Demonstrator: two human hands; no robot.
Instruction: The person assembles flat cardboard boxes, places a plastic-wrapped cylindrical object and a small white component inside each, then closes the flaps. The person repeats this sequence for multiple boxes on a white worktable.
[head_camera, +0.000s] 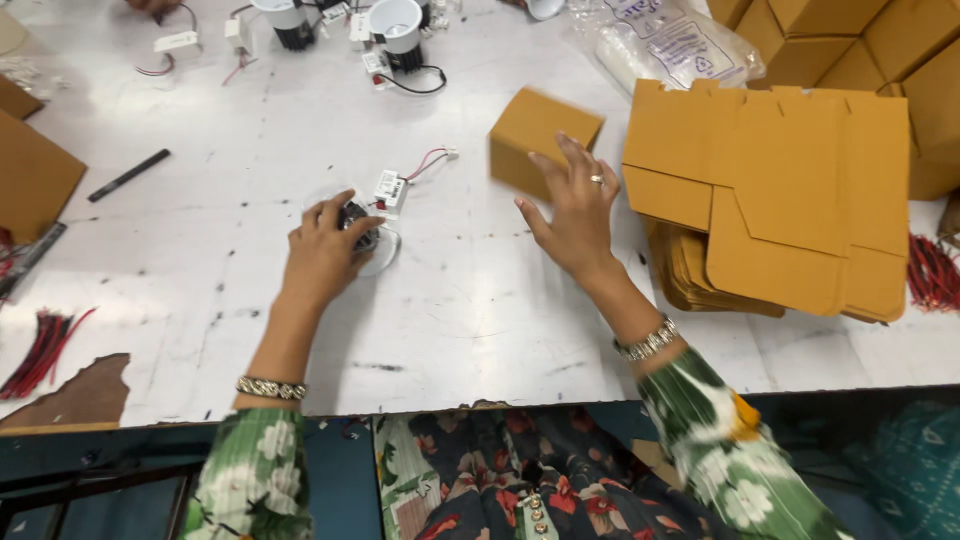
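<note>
Small light fitting (362, 235) w/ wired driver under left hand (325, 250), fingers pinching it, right hand (575, 210) spread, touching folded cardboard box (540, 140)

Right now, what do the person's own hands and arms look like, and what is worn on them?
Both arms come out of short green sleeves printed with white flowers; the right sleeve also has an orange patch. The left hand has a beaded metal bracelet further up the forearm. The right hand wears a ring on one finger and a silvery bracelet at the wrist. No gloves, no watch.
</note>
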